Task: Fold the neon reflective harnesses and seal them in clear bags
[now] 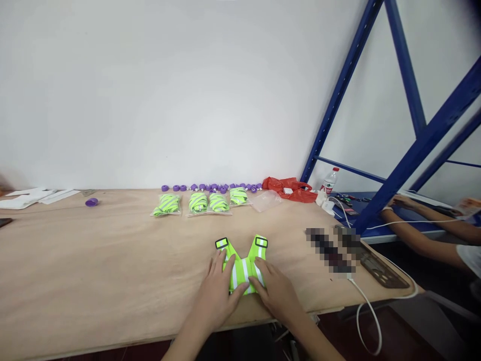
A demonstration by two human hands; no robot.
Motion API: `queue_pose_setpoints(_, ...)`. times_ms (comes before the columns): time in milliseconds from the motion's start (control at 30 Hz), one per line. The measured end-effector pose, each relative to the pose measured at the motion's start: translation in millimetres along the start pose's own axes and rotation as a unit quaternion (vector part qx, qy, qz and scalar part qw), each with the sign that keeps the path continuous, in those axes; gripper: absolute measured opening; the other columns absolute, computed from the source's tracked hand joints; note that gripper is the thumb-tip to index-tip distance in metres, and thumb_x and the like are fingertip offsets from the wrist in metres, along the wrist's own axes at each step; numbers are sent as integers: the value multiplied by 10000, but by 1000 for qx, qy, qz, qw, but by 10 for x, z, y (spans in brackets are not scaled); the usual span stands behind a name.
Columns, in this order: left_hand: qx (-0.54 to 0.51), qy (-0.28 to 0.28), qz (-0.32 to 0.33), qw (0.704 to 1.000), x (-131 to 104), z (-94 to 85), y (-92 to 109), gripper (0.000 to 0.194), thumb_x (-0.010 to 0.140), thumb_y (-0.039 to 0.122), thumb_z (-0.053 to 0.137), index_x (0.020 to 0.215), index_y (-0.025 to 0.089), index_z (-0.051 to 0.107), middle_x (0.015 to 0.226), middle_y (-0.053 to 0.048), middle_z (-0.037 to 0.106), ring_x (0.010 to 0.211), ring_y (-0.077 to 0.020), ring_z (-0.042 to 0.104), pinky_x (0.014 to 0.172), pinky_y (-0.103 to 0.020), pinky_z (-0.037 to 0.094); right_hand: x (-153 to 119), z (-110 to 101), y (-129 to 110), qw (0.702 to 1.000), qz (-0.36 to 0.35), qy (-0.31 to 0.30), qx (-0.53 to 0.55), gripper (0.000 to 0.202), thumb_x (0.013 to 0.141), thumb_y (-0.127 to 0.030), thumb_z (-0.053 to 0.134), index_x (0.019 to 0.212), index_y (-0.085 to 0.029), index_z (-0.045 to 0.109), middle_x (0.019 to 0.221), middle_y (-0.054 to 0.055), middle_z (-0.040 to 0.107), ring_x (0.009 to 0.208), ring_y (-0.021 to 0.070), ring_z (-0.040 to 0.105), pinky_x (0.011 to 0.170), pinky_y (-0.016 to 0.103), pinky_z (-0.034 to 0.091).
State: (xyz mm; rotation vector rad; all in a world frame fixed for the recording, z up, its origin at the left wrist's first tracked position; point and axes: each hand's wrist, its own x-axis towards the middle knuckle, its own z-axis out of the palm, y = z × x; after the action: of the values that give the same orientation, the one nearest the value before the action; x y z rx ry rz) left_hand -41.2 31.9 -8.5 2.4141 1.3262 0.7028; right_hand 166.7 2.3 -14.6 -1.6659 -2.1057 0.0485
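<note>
A neon yellow-green reflective vest [245, 268] with silver stripes lies folded on the table near its front edge. Two straps with black slider buckles point away from me. My left hand [218, 288] rests on its left side, fingers stretched out and thumb near the lower middle. On the right side lies my right hand [276, 288], its fingers spread over the fabric and its thumb close to the other one. Further back are clear bags of rolled reflective straps: one bag [168, 204] on the left, several rolls [198, 202] beside it.
Small purple items [203, 187] line the wall, with a purple cap [91, 202] farther left. A red plastic bag [291, 189], a bottle [330, 179] and a phone case [383, 268] are on the right. Beyond the blue rack [417, 145] another person's arms [424, 235] rest on a blue surface.
</note>
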Motion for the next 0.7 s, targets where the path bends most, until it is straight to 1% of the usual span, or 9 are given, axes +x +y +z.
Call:
queue_pose_setpoints(100, -18, -27, 14, 999, 138, -34, -27, 670, 945, 583, 514, 1423, 117, 462, 1481, -216, 492, 1419, -368, 398, 1158, -587, 298, -26, -138, -47, 999, 10, -36, 36, 343, 962, -337, 548, 1270, -185, 560, 1163, 129, 706, 1045, 286, 676, 856, 393, 546)
queue_pose_setpoints(167, -30, -24, 12, 999, 202, -26, -20, 603, 963, 546, 491, 1368, 99, 482, 1404, -214, 559, 1350, -362, 477, 1121, -569, 350, -50, -208, -79, 998, 16, -49, 45, 417, 944, -341, 590, 1320, -170, 536, 1196, 143, 694, 1067, 298, 666, 882, 411, 538)
queue_pose_setpoints(300, 8, 32, 1, 999, 194, 12, 9, 402, 976, 489, 504, 1157, 144, 604, 1309, -187, 619, 1207, -359, 573, 991, -511, 462, -116, -261, -156, 996, 13, -75, 37, 435, 938, -324, 623, 1330, -150, 552, 1308, 165, 646, 1193, 317, 614, 1006, 451, 496)
queue_pose_setpoints(367, 57, 68, 4, 996, 138, 7, 11, 366, 972, 487, 528, 1095, 167, 656, 1236, -162, 654, 1129, -364, 601, 937, -511, 482, -167, -253, -189, 996, 9, -88, 26, 455, 933, -351, 640, 1333, -148, 567, 1378, 183, 601, 1262, 338, 570, 1046, 481, 475)
queue_pose_setpoints(433, 93, 88, 19, 992, 67, -13, 3, 364, 972, 485, 534, 1105, 182, 686, 1142, -141, 687, 1047, -358, 625, 895, -512, 495, -230, -235, -204, 995, 9, -95, 21, 566, 893, -409, 694, 1372, -144, 550, 1432, 204, 553, 1307, 360, 532, 1059, 506, 469)
queue_pose_setpoints(533, 96, 99, 62, 989, -72, -38, -21, 382, 987, 474, 512, 1184, 187, 669, 1096, -128, 712, 1028, -338, 643, 953, -533, 477, -331, -211, -185, 994, 0, -100, 35, 789, 764, -518, 803, 1401, -142, 529, 1453, 219, 528, 1332, 383, 503, 1078, 535, 457)
queue_pose_setpoints(600, 81, 98, 95, 987, -201, -43, -47, 369, 999, 463, 492, 1200, 196, 647, 1148, -120, 714, 1105, -320, 638, 1062, -544, 418, -395, -201, -154, 994, -22, -96, 44, 877, 690, -558, 844, 1400, -150, 529, 1448, 213, 534, 1346, 388, 485, 1105, 546, 432)
queue_pose_setpoints(667, 72, 90, 135, 984, -360, -41, -89, 424, 973, 511, 531, 1266, 212, 603, 1272, -120, 678, 1201, -313, 609, 1124, -534, 379, -460, -195, -123, 993, -55, -89, 45, 805, 721, -485, 838, 1392, -161, 535, 1425, 200, 557, 1348, 368, 487, 1131, 540, 404)
queue_pose_setpoints(700, 74, 84, 155, 982, -442, -40, -116, 519, 939, 556, 570, 1333, 218, 560, 1348, -127, 638, 1246, -322, 585, 1126, -529, 387, -491, -193, -112, 993, -71, -83, 43, 725, 764, -411, 811, 1389, -167, 537, 1416, 192, 567, 1345, 349, 494, 1141, 530, 393)
